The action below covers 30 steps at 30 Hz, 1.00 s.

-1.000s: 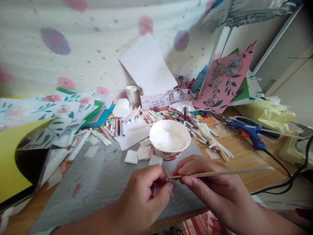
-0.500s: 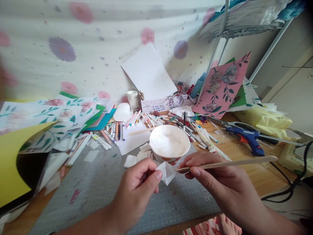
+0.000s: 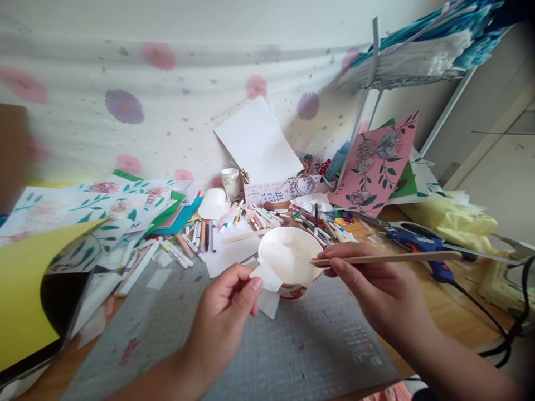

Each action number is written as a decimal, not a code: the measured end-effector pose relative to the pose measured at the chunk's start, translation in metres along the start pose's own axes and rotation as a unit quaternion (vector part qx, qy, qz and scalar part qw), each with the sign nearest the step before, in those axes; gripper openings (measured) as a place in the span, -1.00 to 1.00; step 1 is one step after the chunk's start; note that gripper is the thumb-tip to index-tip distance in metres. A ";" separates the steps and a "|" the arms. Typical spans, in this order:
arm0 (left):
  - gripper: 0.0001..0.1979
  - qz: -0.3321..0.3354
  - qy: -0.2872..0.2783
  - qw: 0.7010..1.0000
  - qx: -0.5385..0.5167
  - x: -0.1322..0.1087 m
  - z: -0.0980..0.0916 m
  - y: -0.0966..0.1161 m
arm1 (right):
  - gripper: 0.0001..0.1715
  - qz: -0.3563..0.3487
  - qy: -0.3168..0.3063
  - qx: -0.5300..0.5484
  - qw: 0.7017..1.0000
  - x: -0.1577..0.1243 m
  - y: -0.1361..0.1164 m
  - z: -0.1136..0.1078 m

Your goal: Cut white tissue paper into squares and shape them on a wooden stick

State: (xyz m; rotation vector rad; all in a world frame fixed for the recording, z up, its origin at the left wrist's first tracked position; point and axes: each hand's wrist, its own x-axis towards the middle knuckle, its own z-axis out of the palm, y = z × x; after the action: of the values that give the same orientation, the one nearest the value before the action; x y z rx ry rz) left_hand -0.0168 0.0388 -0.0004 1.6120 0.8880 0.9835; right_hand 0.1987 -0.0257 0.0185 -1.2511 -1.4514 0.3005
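Note:
My left hand point(image 3: 229, 306) pinches small pieces of thin white paper point(image 3: 268, 303) between thumb and fingers, beside the front of a paper bowl. White stuff, like paste or foam, fills this bowl point(image 3: 292, 291), which has a red pattern on its outside. Between the fingers of my right hand point(image 3: 368, 278) is a flat wooden stick point(image 3: 401, 258), lying nearly level and pointing left. Its tip is in front of the bowl's right side; whether it touches the white stuff I cannot tell. Under both hands lies a grey cutting mat point(image 3: 167, 328).
Many markers point(image 3: 192, 245) lie around the bowl. Another wooden stick point(image 3: 246, 236) rests on white paper. On the right are a blue glue gun point(image 3: 438, 262) with a cable and a pink flower card point(image 3: 378, 167). Yellow paper point(image 3: 29, 301) and flower pictures point(image 3: 121, 214) occupy the left.
My right hand has drawn the stick's tip off the white paper and towards the bowl. The left hand has moved slightly left, keeping the paper. The whole view has tilted upward.

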 end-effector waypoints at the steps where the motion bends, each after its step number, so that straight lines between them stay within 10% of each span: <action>1: -0.75 0.003 0.000 1.000 0.011 0.001 0.000 0.000 | -0.87 -0.017 -0.002 -0.032 0.999 0.003 0.002 0.001; 22: -0.62 0.061 -0.022 0.988 0.138 0.033 0.001 -0.006 | -0.89 -0.107 0.013 -0.088 0.990 0.005 -0.001 -0.003; 30: -0.91 0.130 0.057 0.968 0.207 0.018 -0.020 -0.005 | -0.79 -0.107 -0.008 -0.066 0.992 -0.017 -0.013 -0.020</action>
State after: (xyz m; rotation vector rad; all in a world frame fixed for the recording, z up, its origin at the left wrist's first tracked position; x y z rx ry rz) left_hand -0.0287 0.0634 0.0012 2.0821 1.0273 1.1339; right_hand 0.2053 -0.0536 0.0251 -1.1865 -1.6257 0.0722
